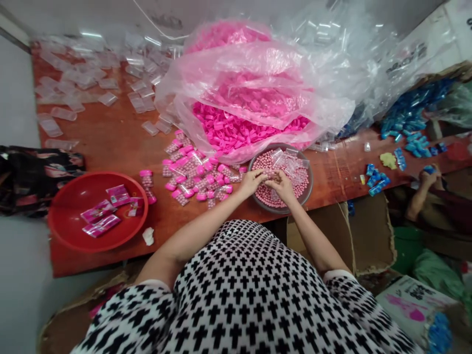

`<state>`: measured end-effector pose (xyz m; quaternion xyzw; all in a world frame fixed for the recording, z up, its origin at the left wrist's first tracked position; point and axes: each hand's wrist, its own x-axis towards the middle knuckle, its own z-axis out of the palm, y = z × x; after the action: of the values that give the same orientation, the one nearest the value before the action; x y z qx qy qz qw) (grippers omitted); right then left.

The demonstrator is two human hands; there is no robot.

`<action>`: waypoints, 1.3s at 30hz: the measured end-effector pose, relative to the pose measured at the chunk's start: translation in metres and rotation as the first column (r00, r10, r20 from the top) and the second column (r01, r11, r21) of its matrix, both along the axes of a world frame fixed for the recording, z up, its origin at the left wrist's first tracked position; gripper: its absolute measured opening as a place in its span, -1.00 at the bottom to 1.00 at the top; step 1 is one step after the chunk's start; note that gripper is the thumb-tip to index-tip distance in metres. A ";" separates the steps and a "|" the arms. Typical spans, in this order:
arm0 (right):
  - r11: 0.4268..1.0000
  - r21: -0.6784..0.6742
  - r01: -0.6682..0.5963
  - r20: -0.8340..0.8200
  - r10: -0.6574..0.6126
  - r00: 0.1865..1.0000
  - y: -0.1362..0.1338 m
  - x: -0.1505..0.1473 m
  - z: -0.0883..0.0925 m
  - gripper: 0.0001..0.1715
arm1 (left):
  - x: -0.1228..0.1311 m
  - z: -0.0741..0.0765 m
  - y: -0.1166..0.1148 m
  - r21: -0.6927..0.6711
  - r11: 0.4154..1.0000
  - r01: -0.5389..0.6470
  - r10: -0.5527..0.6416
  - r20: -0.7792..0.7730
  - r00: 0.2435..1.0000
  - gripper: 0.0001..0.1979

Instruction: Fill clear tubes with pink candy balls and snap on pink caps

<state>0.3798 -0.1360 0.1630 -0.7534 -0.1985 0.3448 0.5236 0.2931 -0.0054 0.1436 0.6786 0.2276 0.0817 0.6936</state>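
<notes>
My left hand (252,182) and my right hand (280,187) meet over a grey bowl (311,183) of pink beads (300,186). The fingers of both are closed around a small clear plastic container (271,176), mostly hidden behind them. More clear containers (291,163) lie on the beads at the bowl's far side. Left of the bowl is a heap of bead-filled containers with pink caps (199,172). Behind the bowl, a big clear plastic bag (324,103) spills out loose pink caps (236,129).
A red basin (66,233) with several pink packets (99,226) stands at the table's left. Empty clear containers (84,73) are scattered at the back left. Blue containers (378,178) lie to the right, near a co-worker's hand (429,179). Cardboard boxes (368,236) stand below the edge.
</notes>
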 end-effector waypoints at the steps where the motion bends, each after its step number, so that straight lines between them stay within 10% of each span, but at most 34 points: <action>1: 0.998 -0.026 -0.063 0.103 0.065 0.993 -0.002 0.008 0.004 -0.43 | 0.002 -0.002 0.000 -0.070 0.998 0.003 -0.002 0.003 1.000 -0.68; 7: 0.852 -0.114 -0.511 0.337 0.517 0.787 -0.006 0.052 0.027 -0.65 | 0.007 -0.004 -0.004 -0.241 0.970 0.039 -0.029 0.042 0.999 -0.56; 21: 0.730 -0.227 -0.645 0.057 0.671 0.739 -0.012 0.065 0.003 -0.68 | -0.010 -0.002 -0.023 0.043 0.999 -0.013 0.016 -0.074 0.997 -0.76; 24: 0.615 -0.394 -0.683 0.177 0.780 0.601 -0.001 0.078 0.008 -0.73 | -0.014 0.000 -0.014 0.098 0.994 -0.057 0.063 -0.060 0.996 -0.79; 28: 0.548 -0.601 -0.582 0.405 0.837 0.370 0.036 0.099 0.024 -0.74 | -0.021 0.000 -0.009 -0.104 0.975 -0.199 0.193 -0.065 0.979 -0.72; 33: 0.707 -0.520 -0.479 0.598 0.702 0.387 0.126 0.102 0.031 -0.70 | -0.026 -0.001 -0.003 -0.429 0.852 -0.299 0.321 -0.023 0.947 -0.55; 39: 0.701 -0.681 -0.212 0.633 0.709 0.310 0.221 0.083 0.019 -0.63 | -0.033 -0.001 0.017 -0.492 0.757 -0.430 0.464 -0.060 0.884 -0.53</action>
<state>0.4626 0.0848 0.1820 -0.8248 -0.5580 0.0902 0.0153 0.2598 0.0114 0.1423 0.4022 0.3731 0.2064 0.8102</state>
